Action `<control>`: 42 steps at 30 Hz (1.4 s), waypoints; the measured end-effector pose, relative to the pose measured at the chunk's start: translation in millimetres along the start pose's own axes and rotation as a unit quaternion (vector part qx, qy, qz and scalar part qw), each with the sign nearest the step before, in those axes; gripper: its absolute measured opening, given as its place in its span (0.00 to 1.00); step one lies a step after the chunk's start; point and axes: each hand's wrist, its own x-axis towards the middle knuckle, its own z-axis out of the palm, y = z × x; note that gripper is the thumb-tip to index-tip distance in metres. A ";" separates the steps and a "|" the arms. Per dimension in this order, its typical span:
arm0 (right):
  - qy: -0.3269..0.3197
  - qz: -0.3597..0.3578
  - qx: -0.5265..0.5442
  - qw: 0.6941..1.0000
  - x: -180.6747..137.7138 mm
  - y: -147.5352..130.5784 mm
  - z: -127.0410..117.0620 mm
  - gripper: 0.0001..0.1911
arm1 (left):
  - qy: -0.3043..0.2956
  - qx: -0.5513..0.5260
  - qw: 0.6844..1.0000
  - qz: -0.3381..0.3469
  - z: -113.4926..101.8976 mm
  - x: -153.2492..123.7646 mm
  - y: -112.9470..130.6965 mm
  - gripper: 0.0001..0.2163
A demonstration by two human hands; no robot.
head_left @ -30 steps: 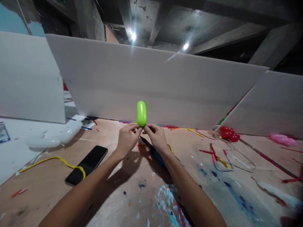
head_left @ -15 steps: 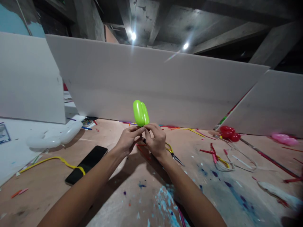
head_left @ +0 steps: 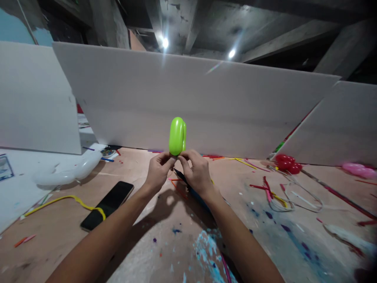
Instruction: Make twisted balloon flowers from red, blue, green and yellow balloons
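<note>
A shiny lime-green balloon [head_left: 177, 135], bent into rounded lobes side by side, stands upright above my fingertips. My left hand [head_left: 159, 169] pinches its lower end between thumb and fingers. From the other side my right hand [head_left: 194, 169] pinches the same end, so the two thumbs nearly meet. The pinched end itself is hidden by the fingers. Beneath my right hand and forearm lies a dark pointed tool with a blue body [head_left: 194, 192], partly covered. Only a sliver of the yellow-handled scissors shows beside that wrist.
Left of my arm lies a phone [head_left: 108, 206] with a limp yellow balloon [head_left: 70, 197] across it. A white balloon [head_left: 85, 167] is farther left. Red balloons [head_left: 288, 164], pink balloons [head_left: 357, 170] and limp strips lie right. White boards [head_left: 191, 98] stand behind the table.
The green balloon has turned and moved slightly right and up, showing one lobe more in front. My right hand has shifted a little right, now covering most of the scissors.
</note>
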 end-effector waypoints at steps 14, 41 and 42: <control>-0.011 0.047 0.020 0.999 3.3 -3.2 -3.1 0.06 | -0.027 0.025 0.999 -0.021 0.4 1.8 4.7 0.07; -0.208 0.209 0.315 0.902 7.9 0.3 -13.8 0.17 | -0.128 0.334 0.879 0.314 -22.5 1.4 26.4 0.05; -0.206 0.209 0.322 0.900 7.9 -0.3 -13.4 0.17 | -0.118 0.338 0.875 0.326 -22.1 0.7 25.4 0.04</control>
